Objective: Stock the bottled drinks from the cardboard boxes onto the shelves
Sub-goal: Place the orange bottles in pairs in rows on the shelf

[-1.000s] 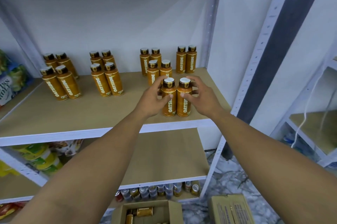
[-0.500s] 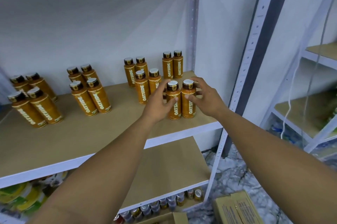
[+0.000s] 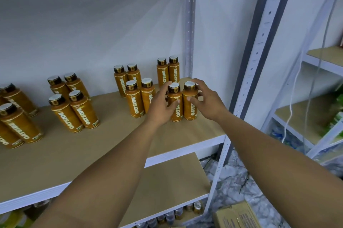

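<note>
Small shop or stockroom. Indicators: slotted metal shelving [image 3: 259, 45] with board shelves [image 3: 92, 146]; identical orange bottles [image 3: 133, 101] grouped in pairs, labels facing out; rows of cans [image 3: 196, 206] on a lower shelf; a cardboard box [image 3: 239, 216] on the marble-pattern floor [image 3: 233, 183].

bare forearms, seemingly no sleeves

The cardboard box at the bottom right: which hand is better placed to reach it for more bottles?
The right hand, probably. The cardboard box sits on the floor below the right forearm, while the left hand would have to cross over.
</note>
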Available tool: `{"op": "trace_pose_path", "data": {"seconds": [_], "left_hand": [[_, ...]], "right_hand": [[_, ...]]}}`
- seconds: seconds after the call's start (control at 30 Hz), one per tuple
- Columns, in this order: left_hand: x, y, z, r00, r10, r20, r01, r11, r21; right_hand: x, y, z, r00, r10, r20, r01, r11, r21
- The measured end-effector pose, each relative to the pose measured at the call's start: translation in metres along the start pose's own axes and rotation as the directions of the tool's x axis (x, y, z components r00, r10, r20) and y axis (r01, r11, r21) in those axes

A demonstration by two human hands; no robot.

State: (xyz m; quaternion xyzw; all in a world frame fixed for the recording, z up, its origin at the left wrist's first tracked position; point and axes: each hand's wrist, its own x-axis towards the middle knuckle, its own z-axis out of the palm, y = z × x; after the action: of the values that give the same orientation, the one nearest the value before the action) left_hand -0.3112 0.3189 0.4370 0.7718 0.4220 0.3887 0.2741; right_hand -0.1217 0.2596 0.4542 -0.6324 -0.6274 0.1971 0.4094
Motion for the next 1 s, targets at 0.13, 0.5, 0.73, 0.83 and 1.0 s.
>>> {"op": "trace_pose_path", "data": {"seconds": [0.13,0.5,0.73,0.83,1.0], "left_hand": [[0.016,-0.001,0.01,1.0,-0.007,-0.011,0.007,1.0,0.001],[0.049,-0.01,0.021,1.0,-0.02,-0.024,0.02,1.0,0.012],[0.06,-0.014,0.022,1.0,-0.004,-0.02,0.005,1.0,0.009],[0.064,-0.015,0.023,1.0,-0.001,-0.019,0.001,1.0,0.006],[0.068,-0.018,0.024,1.0,0.001,-0.008,-0.001,1.0,0.001]], "right_hand": [[0.018,0.009,0.0,1.0,-0.008,-0.009,0.008,1.0,-0.024],[0.047,0.023,0.012,0.993,-0.07,-0.093,0.066,0.997,-0.046],[0.059,0.027,0.016,0.991,-0.082,-0.103,0.077,0.996,-0.046],[0.063,0.027,0.016,0.992,-0.084,-0.099,0.081,0.996,-0.03],[0.066,0.032,0.019,0.989,-0.105,-0.106,0.103,0.994,-0.025]]}}
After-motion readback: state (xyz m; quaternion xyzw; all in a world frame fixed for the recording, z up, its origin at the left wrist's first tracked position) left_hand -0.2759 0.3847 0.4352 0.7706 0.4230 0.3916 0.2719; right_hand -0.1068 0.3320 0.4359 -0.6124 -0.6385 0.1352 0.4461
